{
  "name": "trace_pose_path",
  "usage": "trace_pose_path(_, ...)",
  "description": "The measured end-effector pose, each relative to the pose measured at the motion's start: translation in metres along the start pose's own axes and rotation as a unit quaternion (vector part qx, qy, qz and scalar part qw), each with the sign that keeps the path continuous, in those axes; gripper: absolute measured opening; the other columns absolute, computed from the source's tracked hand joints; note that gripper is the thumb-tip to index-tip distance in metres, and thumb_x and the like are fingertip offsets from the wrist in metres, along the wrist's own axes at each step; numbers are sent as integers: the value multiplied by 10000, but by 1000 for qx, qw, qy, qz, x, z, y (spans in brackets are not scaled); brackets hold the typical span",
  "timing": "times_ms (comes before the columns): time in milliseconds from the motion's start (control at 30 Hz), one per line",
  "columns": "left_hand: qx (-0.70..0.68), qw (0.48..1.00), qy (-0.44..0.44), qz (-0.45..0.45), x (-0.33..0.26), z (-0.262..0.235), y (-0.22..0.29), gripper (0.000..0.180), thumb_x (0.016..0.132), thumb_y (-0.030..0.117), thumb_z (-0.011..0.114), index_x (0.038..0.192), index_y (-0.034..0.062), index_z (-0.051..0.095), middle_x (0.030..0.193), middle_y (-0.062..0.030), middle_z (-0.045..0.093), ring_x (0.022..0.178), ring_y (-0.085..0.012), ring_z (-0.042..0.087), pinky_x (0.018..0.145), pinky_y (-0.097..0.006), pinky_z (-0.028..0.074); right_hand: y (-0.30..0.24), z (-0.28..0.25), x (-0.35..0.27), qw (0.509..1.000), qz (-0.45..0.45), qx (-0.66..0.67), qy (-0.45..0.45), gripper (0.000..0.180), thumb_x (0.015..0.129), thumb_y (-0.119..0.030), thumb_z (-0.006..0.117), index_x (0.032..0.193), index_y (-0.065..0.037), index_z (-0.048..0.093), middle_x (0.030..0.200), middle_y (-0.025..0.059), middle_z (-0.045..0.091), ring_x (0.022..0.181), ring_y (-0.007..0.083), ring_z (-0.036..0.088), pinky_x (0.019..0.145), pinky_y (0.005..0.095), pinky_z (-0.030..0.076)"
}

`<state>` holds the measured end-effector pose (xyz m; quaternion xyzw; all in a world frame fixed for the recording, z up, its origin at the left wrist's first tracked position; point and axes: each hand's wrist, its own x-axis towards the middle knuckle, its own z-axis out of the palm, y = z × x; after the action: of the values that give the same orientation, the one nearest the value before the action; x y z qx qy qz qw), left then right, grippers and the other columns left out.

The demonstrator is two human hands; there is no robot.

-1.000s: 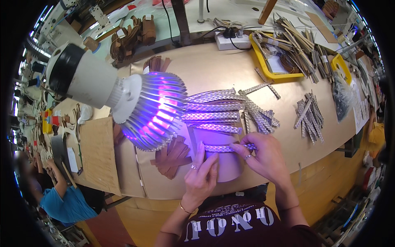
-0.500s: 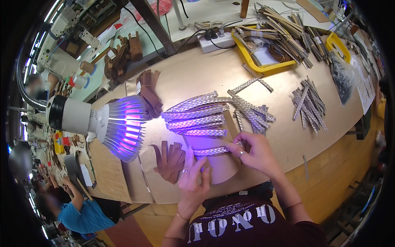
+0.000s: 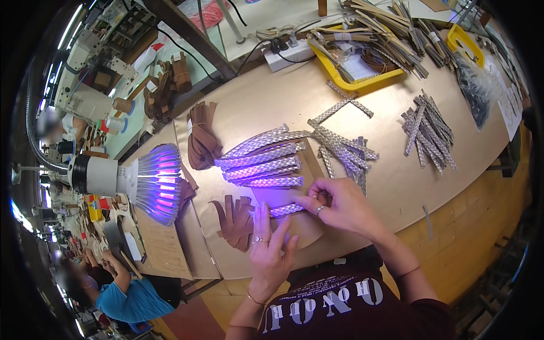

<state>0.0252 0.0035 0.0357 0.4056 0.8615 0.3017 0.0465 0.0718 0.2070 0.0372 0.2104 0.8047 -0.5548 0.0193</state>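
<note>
A silvery braided strip (image 3: 287, 210) lies across a tan curved sheet (image 3: 309, 229) close in front of me. The fingers of my left hand (image 3: 271, 246) are stretched apart, with fingertips resting at the strip's left end. At the other end, my right hand (image 3: 340, 211) pinches the strip between thumb and fingers, hiding that end. Just beyond, several braided strips (image 3: 266, 164) lie side by side over a brown backing. A fan of brown flat strips (image 3: 235, 221) is left of my left hand.
A lit, finned lamp (image 3: 156, 184) juts in from the left. Loose braided strips (image 3: 345, 150) lie behind my right hand, with another pile (image 3: 428, 133) farther right. Behind are a yellow tray (image 3: 362, 88) and a white power strip (image 3: 289, 55). A person in blue (image 3: 133, 297) sits at left.
My right hand has shifted left along the braided strip, nearer my left hand, covering more of it. My left hand stays at the left end. The whole view has shifted slightly.
</note>
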Motion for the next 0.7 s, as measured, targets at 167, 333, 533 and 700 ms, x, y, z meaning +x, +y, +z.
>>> trace_pose_path(167,2,1000,-8,2,-2,1,-1,402,864,135,704,1241,26,616,1486,-305,355,1356,-494,370,1086,-511,380,5,-2,-1,999,25,41,-4,376,880,-376,704,770,-20,658,567,82,558,514,211,543,527,347,431)
trace_pose_path(333,15,999,-31,3,1,-1,1,385,879,139,692,1231,6,611,1479,-334,337,1357,-507,359,1086,-515,376,8,-4,-4,996,-27,84,3,343,900,-309,695,779,9,652,590,80,550,539,174,502,525,322,402)
trace_pose_path(533,5,999,-47,-5,2,-2,3,369,882,125,682,1215,-12,606,1461,-368,329,1362,-513,346,1086,-527,371,18,3,-2,994,-49,91,24,330,911,-309,677,817,6,646,597,114,541,518,220,498,518,361,397)
trace_pose_path(700,13,998,-55,2,2,-3,2,398,873,112,682,1238,-11,585,1448,-384,332,1359,-533,333,1085,-549,357,26,11,-2,993,-40,110,30,305,915,-294,674,843,1,648,587,108,530,508,214,485,507,365,394)
